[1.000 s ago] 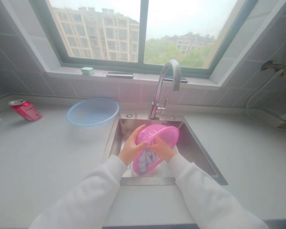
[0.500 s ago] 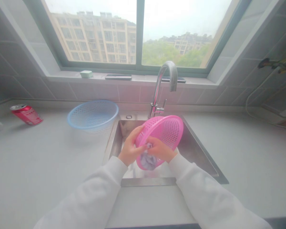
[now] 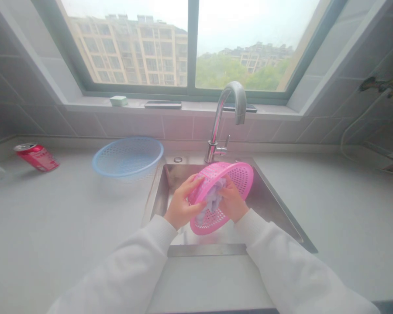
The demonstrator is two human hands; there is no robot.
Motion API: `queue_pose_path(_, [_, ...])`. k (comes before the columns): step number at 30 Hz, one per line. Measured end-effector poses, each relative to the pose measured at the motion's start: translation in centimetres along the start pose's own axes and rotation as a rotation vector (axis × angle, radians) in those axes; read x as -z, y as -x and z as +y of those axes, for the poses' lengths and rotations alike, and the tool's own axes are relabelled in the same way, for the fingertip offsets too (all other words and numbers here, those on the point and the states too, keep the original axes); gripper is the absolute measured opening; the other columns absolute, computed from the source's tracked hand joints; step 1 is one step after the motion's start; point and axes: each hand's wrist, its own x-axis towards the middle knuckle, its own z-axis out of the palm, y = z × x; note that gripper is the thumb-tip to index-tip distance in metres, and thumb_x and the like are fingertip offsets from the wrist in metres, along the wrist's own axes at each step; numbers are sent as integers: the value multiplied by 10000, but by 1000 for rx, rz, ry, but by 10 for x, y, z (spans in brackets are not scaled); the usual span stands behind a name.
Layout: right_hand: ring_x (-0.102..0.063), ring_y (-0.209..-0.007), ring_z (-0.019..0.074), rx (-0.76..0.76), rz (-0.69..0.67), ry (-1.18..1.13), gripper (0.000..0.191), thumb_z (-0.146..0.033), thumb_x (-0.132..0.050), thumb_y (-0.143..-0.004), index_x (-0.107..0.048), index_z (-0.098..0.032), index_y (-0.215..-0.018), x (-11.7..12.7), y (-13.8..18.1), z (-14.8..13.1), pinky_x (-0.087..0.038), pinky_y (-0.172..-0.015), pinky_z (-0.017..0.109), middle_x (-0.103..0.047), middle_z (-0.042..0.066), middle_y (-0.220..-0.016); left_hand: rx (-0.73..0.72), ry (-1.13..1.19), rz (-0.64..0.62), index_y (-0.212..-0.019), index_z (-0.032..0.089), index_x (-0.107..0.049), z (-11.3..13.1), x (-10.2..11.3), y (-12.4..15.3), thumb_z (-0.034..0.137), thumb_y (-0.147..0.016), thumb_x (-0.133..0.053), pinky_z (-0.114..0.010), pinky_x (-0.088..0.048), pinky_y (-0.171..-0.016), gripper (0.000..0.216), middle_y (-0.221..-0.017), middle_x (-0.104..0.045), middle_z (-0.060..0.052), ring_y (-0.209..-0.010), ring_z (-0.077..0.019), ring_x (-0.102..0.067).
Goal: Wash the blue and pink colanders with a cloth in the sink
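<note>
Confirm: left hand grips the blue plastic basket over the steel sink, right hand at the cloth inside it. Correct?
No, wrong colour: the left hand grips a pink plastic basket over the steel sink, right hand at the cloth inside it; the head view shows it.

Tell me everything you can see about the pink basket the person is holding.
The pink basket is a round, shallow basket of what looks like plastic, its wall pierced with rows of small holes below a solid rim. It is held tilted over a stainless steel sink. The left hand grips it near the rim, while the right hand is at its hollow, beside a crumpled pale lilac cloth lying inside.
</note>
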Motion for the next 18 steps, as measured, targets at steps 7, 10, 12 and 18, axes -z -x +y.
queue_pose_path(7, [-631,-902,215,61,-572,835,252,-20,-585,-689,-675,-211,-826,-14,4,-4,-511,-917,380,-685,47,-1011,166,184,150,-1404,209,-674,-6,10,-1,475,-789,-802,-518,-459,-1194,682,-1452,-675,-117,-1399,-376,-580])
queue_pose_path(10, [-599,-776,190,-24,-693,1046,273,32,-545,-667,-673,-197,-740,-11,3,-3,-495,-818,349,-670,48,-905,219,230,195,-1411,204,-665,-7,13,-4,476,-816,-792,-530,-478,-1174,667,-1436,-687,-129,-1366,-366,-611])
queue_pose_path(12, [-599,-762,191,-60,-668,1065,271,41,-559,-647,-678,-192,-714,-9,4,-3,-487,-796,344,-673,50,-881,217,209,179,-1410,202,-666,-7,11,-5,464,-819,-788,-537,-448,-1201,658,-1452,-675,-129,-1384,-360,-596])
queue_pose_path(18, [-662,-868,236,-71,-340,722,275,-84,-631,-711,-715,-198,-947,-4,7,-3,-531,-833,380,-721,26,-881,141,-34,10,-1295,230,-760,-1,4,-1,359,-684,-865,-541,-339,-1273,633,-1505,-626,-117,-1463,-399,-506])
